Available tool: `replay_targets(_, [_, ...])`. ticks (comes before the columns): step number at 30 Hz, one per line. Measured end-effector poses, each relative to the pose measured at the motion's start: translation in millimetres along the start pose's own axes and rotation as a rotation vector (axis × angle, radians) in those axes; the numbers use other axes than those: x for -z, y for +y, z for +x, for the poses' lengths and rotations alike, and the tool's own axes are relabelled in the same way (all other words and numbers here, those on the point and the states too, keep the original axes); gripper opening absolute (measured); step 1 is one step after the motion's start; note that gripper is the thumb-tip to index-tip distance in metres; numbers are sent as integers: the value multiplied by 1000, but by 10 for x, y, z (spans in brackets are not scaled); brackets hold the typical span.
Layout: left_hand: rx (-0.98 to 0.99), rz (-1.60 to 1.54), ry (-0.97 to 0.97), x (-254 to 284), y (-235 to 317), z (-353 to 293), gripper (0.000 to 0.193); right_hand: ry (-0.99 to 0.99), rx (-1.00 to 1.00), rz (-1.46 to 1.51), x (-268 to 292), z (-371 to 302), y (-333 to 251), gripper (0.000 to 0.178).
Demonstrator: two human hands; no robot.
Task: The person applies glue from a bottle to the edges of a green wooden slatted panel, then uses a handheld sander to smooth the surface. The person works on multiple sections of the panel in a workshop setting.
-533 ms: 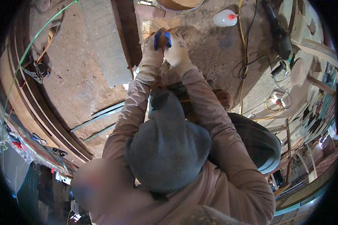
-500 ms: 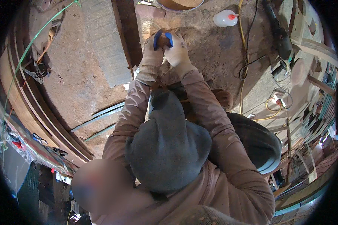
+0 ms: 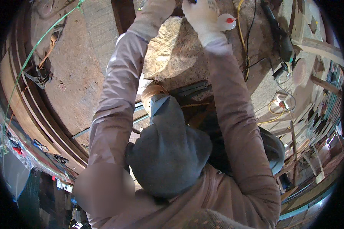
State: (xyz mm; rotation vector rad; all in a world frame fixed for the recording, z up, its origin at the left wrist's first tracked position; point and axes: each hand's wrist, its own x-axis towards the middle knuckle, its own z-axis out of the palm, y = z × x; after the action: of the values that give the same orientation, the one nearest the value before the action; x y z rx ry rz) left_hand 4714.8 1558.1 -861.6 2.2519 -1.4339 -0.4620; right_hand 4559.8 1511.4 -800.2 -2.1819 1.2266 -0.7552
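Both my arms stretch forward to the top edge of the view. My left hand (image 3: 156, 14), in a pale work glove, is cut off at that edge, so its fingers are out of sight. My right hand (image 3: 200, 16), in a matching glove with a bit of blue at the fingers, is also cropped there. A dark brown patch shows between the hands; what it is, and whether either hand holds anything, I cannot make out. Right beside my right hand is a white plastic bottle (image 3: 226, 25) with a red tip, partly covered by the glove.
A grey board (image 3: 97, 34) lies on the dirt floor to the left, with a green cord (image 3: 38, 44) farther left. On the right are a yellow cable (image 3: 242, 36) and a black corded power tool (image 3: 282, 42). My tan shoe (image 3: 151, 93) stands below the hands.
Both hands have reached forward and moved apart, from mid-floor to the top edge. The brown lump they held together is no longer clearly visible. My right hand now partly covers the bottle.
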Motion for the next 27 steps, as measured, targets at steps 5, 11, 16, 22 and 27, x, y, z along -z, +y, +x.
replay_targets(5, [80, -463, 378, 424, -90, -707, 39, -69, 219, 120, -201, -922, 170, 33])
replay_targets(11, [610, -996, 279, 507, -134, -1573, 30, -552, 500, -269, -907, -1005, 352, 57])
replay_targets(16, [733, -1065, 265, 417, -200, -1850, 27, -764, 356, 314, -1066, -1871, 450, 60])
replay_targets(22, [617, -980, 218, 397, -374, -2024, 26, -507, 439, 45, -330, -1833, 288, 60])
replay_targets(27, [359, -574, 26, 454, -349, -2098, 28, -580, 918, -96, -367, -1790, 640, 62])
